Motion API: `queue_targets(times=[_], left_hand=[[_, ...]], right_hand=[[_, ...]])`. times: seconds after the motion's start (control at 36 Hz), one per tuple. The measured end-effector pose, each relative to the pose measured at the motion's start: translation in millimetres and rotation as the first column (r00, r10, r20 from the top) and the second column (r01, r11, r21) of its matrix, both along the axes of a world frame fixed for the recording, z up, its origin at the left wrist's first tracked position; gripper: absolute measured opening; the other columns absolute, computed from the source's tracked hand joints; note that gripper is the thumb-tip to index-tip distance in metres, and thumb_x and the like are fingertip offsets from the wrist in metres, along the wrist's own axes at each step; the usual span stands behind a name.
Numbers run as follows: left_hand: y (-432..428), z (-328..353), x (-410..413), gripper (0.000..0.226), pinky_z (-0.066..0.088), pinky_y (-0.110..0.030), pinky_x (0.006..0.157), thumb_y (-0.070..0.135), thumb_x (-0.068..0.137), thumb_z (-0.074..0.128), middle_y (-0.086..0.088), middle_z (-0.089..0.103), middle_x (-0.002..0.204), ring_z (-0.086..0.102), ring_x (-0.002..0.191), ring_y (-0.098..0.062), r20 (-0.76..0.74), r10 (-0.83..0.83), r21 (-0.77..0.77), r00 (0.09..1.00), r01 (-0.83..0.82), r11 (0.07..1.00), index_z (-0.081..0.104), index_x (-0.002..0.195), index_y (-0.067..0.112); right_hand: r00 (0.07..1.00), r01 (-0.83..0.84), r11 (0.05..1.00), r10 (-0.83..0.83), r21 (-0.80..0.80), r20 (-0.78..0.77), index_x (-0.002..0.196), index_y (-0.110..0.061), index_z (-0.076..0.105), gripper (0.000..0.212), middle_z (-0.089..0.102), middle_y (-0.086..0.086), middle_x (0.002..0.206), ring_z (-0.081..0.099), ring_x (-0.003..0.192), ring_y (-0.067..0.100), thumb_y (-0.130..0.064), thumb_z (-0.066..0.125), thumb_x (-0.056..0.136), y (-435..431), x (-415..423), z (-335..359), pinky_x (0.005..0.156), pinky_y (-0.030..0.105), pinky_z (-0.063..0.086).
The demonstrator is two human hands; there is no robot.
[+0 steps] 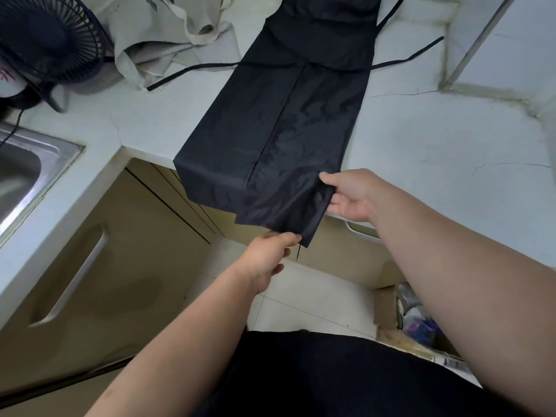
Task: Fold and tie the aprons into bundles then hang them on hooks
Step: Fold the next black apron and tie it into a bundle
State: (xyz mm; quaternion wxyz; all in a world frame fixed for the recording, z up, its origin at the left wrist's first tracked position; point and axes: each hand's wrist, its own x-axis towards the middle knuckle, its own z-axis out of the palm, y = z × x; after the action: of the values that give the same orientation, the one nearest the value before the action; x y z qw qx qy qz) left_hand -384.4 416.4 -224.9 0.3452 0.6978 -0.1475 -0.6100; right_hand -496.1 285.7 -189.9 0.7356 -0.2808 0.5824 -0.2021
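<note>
A black apron (288,121) lies lengthwise on the white countertop (436,139), both long sides folded in to meet at a centre seam. Its hem end hangs over the counter's front edge. My left hand (267,260) pinches the hanging bottom corner of the hem. My right hand (349,194) grips the right folded edge near the counter's edge, thumb on top. The apron's thin black ties (409,58) trail out to both sides. A grey apron (171,34) lies crumpled at the back left.
A black desk fan (45,37) stands at the far left, with a steel sink (27,164) in front of it. Beige cabinet doors (99,254) with metal handles sit below the counter. A cardboard box of clutter (412,320) stands on the floor at right.
</note>
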Motion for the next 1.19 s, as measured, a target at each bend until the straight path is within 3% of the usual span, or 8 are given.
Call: queue_targets(times=[0.22,0.33,0.5,0.61,0.75,0.86,1.03,1.19], left_hand=[[-7.1,-5.0,4.2,0.02,0.042,-0.03,0.081,0.037,0.085,0.07,0.007,0.061,0.091,0.053,0.093,-0.012,-0.072,0.141,0.091,0.987,-0.135,0.987,0.059,0.09,0.02],[-8.0,-2.5,8.7,0.029,0.042,-0.033,0.082,0.043,0.088,0.064,0.005,0.063,0.102,0.055,0.094,-0.013,-0.063,0.138,0.236,0.988,-0.119,0.964,0.063,0.093,0.015],[-17.4,3.2,28.5,0.072,0.039,-0.045,0.099,0.036,0.084,0.063,-0.012,0.027,0.144,0.037,0.125,-0.034,0.485,0.317,0.182,0.815,-0.449,0.875,0.027,0.142,0.01],[-23.0,9.1,50.3,0.061,0.027,-0.046,0.11,0.029,0.09,0.056,-0.005,0.017,0.155,0.02,0.139,-0.028,0.828,0.054,-0.092,0.558,0.04,0.995,0.031,0.146,0.026],[-46.2,12.4,82.8,0.048,0.006,-0.052,0.117,0.043,0.101,0.033,0.002,0.009,0.161,-0.001,0.148,-0.021,0.898,-0.39,0.226,0.202,0.549,0.805,0.026,0.148,0.037],[-58.3,14.8,108.5,0.044,0.009,-0.049,0.116,0.048,0.101,0.027,0.007,0.023,0.157,0.014,0.146,-0.021,0.901,-0.433,0.309,0.039,0.643,0.701,0.033,0.145,0.043],[-81.8,23.2,145.3,0.035,0.033,-0.04,0.103,0.038,0.099,0.041,0.006,0.054,0.137,0.043,0.127,-0.022,0.963,-0.248,0.106,0.104,0.702,0.704,0.064,0.124,0.026],[-119.3,21.1,181.1,0.06,0.001,-0.053,0.116,0.057,0.098,0.017,0.001,-0.006,0.162,-0.008,0.148,-0.024,0.838,-0.532,0.433,-0.124,0.743,0.51,0.009,0.153,0.034]], right_hand=[[0.98,0.024,0.989,-0.052,-0.147,-0.19,0.106,-0.007,0.058,0.017,0.064,0.01,0.11,0.065,0.096,0.025,0.002,0.055,0.091,-1.1,6.8,-12.7,0.078,0.034,0.055],[0.873,-0.154,0.94,-0.015,-0.305,-0.487,0.109,-0.004,0.056,0.026,0.063,0.01,0.109,0.063,0.091,0.029,-0.002,0.059,0.083,-1.7,10.7,-13.7,0.08,0.04,0.057],[0.575,-0.599,0.675,-0.013,-0.431,-0.818,0.144,-0.022,0.032,0.062,0.036,0.011,0.139,0.044,0.122,0.032,-0.028,0.058,0.088,8.9,14.9,0.9,0.096,0.037,0.039],[0.347,-0.867,0.423,0.13,-0.264,-0.929,0.15,-0.029,0.017,0.073,0.015,0.008,0.157,0.018,0.142,0.03,-0.056,0.047,0.09,17.5,29.1,-1.5,0.115,0.046,0.012],[0.124,-0.92,0.392,0.311,0.008,-0.942,0.15,-0.035,-0.005,0.08,-0.011,0.006,0.159,-0.002,0.146,0.032,-0.072,0.028,0.088,20.4,41.2,-15.0,0.117,0.048,-0.005],[0.039,-0.86,0.491,0.336,0.14,-0.941,0.149,-0.035,-0.013,0.074,-0.019,0.006,0.158,-0.009,0.146,0.032,-0.072,0.01,0.089,16.3,54.7,-16.5,0.116,0.052,-0.008],[0.028,-0.803,0.567,0.343,0.183,-0.939,0.151,-0.032,-0.009,0.089,-0.014,0.008,0.159,-0.007,0.146,0.035,-0.082,0.015,0.081,0.3,78.2,-9.5,0.113,0.056,-0.01],[0.091,-0.771,0.633,0.216,0.068,-0.972,0.151,-0.032,-0.007,0.078,-0.012,0.009,0.159,-0.003,0.146,0.035,-0.073,0.014,0.088,-20.1,92.7,-4.0,0.117,0.053,-0.006]])
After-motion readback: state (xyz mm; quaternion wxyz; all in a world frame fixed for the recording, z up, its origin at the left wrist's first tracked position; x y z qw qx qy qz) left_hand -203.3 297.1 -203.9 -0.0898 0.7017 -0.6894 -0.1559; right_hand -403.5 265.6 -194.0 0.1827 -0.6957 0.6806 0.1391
